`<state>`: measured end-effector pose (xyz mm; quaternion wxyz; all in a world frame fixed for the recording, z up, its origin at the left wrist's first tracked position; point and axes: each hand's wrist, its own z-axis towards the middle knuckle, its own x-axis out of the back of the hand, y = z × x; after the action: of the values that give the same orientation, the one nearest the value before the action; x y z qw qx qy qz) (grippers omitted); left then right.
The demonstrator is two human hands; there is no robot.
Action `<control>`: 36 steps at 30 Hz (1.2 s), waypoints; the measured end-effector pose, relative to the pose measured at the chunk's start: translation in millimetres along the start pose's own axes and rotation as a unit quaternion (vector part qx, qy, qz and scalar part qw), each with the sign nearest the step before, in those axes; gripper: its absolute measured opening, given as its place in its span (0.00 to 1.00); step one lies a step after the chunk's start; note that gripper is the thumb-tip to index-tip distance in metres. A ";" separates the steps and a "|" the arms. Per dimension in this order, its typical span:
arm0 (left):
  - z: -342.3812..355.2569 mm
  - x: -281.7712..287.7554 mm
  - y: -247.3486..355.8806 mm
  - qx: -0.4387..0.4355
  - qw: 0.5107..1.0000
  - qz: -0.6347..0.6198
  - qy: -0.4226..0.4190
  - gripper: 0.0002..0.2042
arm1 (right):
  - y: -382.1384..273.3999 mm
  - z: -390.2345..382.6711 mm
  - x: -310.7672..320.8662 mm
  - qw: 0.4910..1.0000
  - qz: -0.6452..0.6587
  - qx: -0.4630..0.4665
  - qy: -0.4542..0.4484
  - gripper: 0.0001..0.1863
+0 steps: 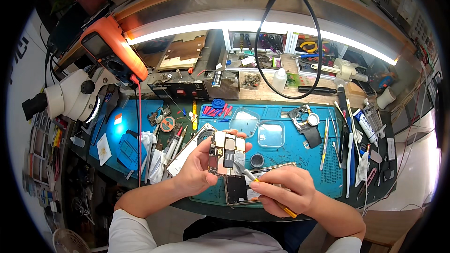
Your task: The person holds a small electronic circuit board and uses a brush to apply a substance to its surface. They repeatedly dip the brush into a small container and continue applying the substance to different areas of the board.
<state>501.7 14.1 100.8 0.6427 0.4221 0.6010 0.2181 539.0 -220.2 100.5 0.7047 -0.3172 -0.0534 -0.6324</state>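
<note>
In the head view my left hand (199,171) is closed round a phone circuit board (227,147) with metal shields, holding it up over the mat. My right hand (288,192) grips a tool (251,175) with a yellow handle and flat metal tip, which meets the board's lower right part. Below lies an opened phone housing (239,192). Another phone part (183,152), pale and flat, rests behind my left hand. A small round dark container (257,160) sits just right of the board.
The blue mat (323,168) carries two clear boxes (271,133), red-handled tool bits (215,110) and loose phone parts (304,121). A white microscope (72,98) and orange multimeter (103,51) stand at left. Brushes, tweezers (328,135) and a tube (365,126) lie at right. A cable loop (318,42) hangs above.
</note>
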 end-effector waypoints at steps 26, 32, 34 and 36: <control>-1.0 4.1 -1.8 -0.026 0.999 0.016 -0.035 0.55 | 0.7 1.2 1.2 1.000 -0.002 -0.016 0.003 0.21; -1.0 3.6 -2.2 -0.018 0.999 -0.011 -0.026 0.55 | 0.8 -0.9 1.9 1.000 -0.006 -0.015 0.008 0.21; -0.2 1.8 -1.6 -0.009 0.999 -0.029 -0.014 0.54 | 1.8 -1.0 1.3 1.000 -0.009 -0.013 0.012 0.21; -0.8 0.8 -1.6 -0.005 0.999 -0.035 -0.013 0.55 | 1.4 0.5 -0.5 1.000 -0.010 -0.015 0.015 0.21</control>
<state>500.7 14.1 99.1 0.6595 0.4003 0.6063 0.1927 540.4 -219.5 100.1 0.6946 -0.3175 -0.0367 -0.6445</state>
